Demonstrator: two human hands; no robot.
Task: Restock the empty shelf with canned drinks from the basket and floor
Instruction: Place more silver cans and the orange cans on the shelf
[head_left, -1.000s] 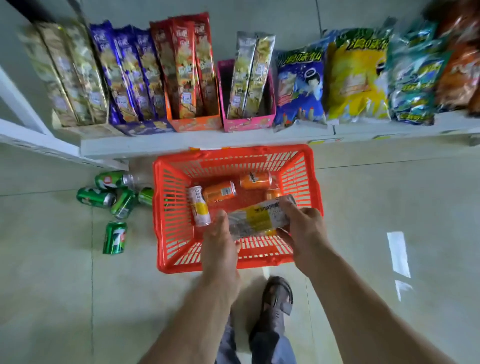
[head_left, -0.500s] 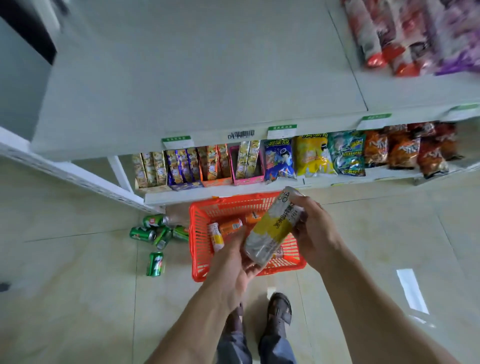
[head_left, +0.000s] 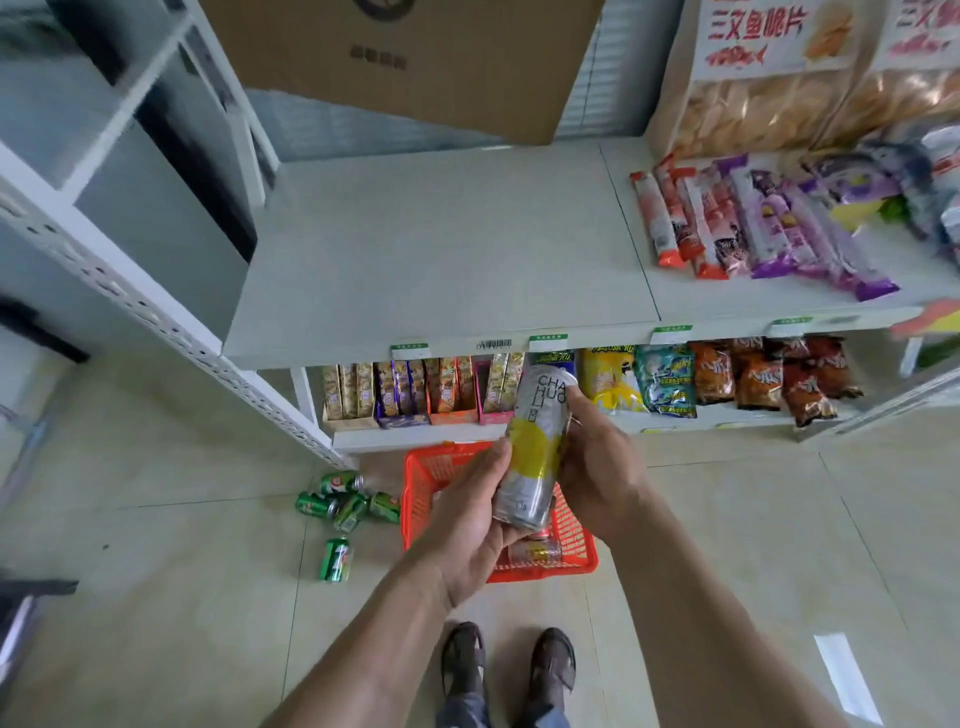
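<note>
A tall silver and yellow can (head_left: 535, 447) is held upright in front of me, below the shelf's front edge. My left hand (head_left: 467, 525) cups its lower end and my right hand (head_left: 597, 467) grips its side. Under them on the floor is the red basket (head_left: 415, 483), with an orange can (head_left: 535, 551) showing near its front. Several green cans (head_left: 343, 504) lie on the floor to the basket's left. The bare grey shelf board (head_left: 441, 249) stretches above and behind the can.
Snack sticks (head_left: 727, 218) fill the right part of the same shelf. A cardboard box (head_left: 405, 57) leans at the shelf's back. The lower shelf holds snack boxes (head_left: 405, 389) and chip bags (head_left: 727, 379). A white upright (head_left: 130, 291) runs along the left. My feet (head_left: 509, 660) are behind the basket.
Both hands lifted the tall can out of the basket and turned it from lying flat to upright. My view rose from the basket to the grey shelf above.
</note>
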